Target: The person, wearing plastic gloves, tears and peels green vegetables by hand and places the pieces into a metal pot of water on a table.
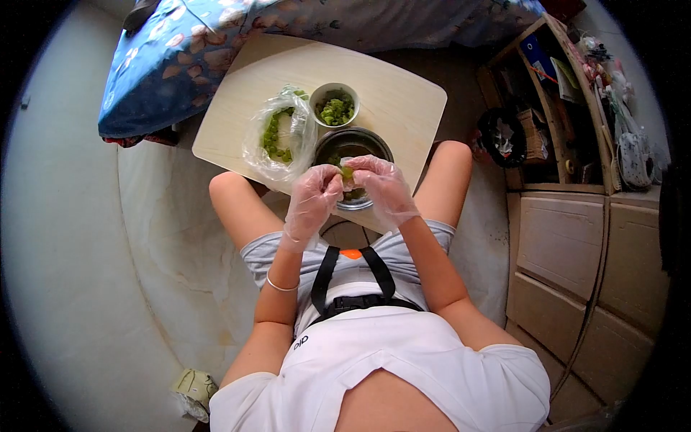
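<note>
Both my hands wear thin clear plastic gloves and meet above a metal bowl (389,146) at the table's near edge. Between my fingertips is a small pale-green piece of food (347,173), its kind not clear. My left hand (314,200) pinches it from one side, and my right hand (385,189) grips it from the other. Liquid and some green bits show inside the metal bowl, partly hidden by my hands. Just behind stands a white bowl (314,101) holding chopped-looking green pieces (336,110). Left of the bowls lies an open clear plastic bag (257,147) with more green pieces (272,140).
The low cream table (403,86) stands between my knees. Behind it hangs a blue flowered cloth (173,57). On the right are a wooden shelf (551,72), a black-lined bin (502,137) and cabinets (561,237). A pale-green bundle (193,389) lies on the floor at lower left.
</note>
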Motion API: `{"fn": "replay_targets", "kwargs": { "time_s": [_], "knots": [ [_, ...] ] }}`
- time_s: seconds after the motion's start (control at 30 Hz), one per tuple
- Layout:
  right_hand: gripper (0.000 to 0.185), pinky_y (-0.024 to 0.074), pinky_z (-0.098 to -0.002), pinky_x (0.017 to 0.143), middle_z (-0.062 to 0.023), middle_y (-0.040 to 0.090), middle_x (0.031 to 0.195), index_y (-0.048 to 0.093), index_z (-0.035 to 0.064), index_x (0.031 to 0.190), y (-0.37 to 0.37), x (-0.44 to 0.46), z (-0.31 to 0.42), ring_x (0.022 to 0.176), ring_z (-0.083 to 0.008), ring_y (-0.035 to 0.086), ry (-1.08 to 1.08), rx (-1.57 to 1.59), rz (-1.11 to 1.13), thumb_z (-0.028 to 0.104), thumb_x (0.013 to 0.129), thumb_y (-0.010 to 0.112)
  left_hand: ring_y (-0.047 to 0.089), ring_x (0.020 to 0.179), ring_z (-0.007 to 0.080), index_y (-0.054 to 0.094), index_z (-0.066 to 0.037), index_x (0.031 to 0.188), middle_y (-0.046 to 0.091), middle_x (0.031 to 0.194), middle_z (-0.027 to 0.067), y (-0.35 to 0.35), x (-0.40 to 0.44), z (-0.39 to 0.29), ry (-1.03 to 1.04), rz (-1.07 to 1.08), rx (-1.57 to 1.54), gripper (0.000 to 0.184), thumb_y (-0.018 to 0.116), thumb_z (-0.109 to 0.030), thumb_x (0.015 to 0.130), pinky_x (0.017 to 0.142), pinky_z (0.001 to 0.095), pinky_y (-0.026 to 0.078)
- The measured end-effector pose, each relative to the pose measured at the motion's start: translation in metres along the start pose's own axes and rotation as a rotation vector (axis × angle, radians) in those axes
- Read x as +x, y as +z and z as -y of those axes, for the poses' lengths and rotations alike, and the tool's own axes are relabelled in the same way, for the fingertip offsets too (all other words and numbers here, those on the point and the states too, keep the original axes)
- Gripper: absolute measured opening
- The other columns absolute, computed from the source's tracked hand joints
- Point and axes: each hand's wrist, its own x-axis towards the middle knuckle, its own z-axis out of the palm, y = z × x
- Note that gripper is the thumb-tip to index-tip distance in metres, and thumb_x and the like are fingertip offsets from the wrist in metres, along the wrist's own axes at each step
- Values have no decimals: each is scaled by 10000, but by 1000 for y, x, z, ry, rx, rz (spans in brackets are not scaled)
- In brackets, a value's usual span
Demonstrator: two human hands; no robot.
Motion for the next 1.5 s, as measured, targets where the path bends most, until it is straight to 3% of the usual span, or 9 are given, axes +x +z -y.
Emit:
{"fn": "replay_targets", "kwargs": {
  "time_s": [0.1,0.4,0.67,0.97,1.07,1.13,1.17,1.23,1.5],
  "knots": [
    [239,516,-263,826,-92,647,1026,612,-22,1092,-7,2,-6,895,-140,623,-78,-162,47,30,860,591,517,587,39,606,10,960,576,721,0,-3,1,4,15,48,5,110,546,-79,935,486,182,436],
    [190,501,-247,697,-63,634,909,606,-10,993,-15,5,-4,746,-113,602,52,-202,134,60,821,647,521,576,48,603,6,982,584,749,11,-8,2,3,-55,152,-119,133,518,-92,949,476,189,444],
    [190,498,-249,678,-71,627,876,593,14,985,-13,4,-8,743,-139,602,109,259,226,19,804,651,514,541,59,611,-14,953,591,718,12,-8,3,4,-77,165,-191,138,507,-104,954,461,190,429],
    [200,527,-265,727,-71,627,944,591,28,996,-15,3,-3,798,-150,628,160,324,245,1,811,662,550,613,52,619,-27,970,600,740,13,-9,3,-1,-43,-28,-295,144,509,-119,959,515,186,437],
    [196,534,-282,743,-68,618,941,567,29,1005,-12,3,-8,813,-155,632,92,305,219,16,834,662,588,666,104,612,-21,979,625,799,48,-10,4,-1,44,-147,-126,95,554,-78,930,562,229,468],
    [195,534,-288,737,-68,614,933,557,28,1002,-14,3,-11,814,-154,629,80,264,203,22,839,664,626,734,223,606,-16,1012,640,874,108,-11,2,-11,544,-128,682,131,604,-54,887,639,315,499],
    [196,533,-293,732,-69,609,926,546,27,999,-14,3,-12,815,-153,627,69,222,187,27,844,666,626,734,223,606,-16,1012,640,874,108,-10,0,-14,543,-128,682,131,604,-54,887,639,315,499],
    [196,530,-292,728,-70,605,918,546,25,987,-14,3,-14,812,-148,622,53,188,148,29,839,675,618,789,327,613,-23,1024,633,922,155,-5,-4,-20,526,-60,717,171,627,-51,856,705,385,498],
    [214,520,-270,730,-64,600,892,554,19,965,-20,1,-11,789,-125,608,48,56,74,43,814,704,626,812,332,627,-18,954,639,888,153,-9,-3,-25,552,43,668,120,650,-59,844,714,390,501]
  ]
}}
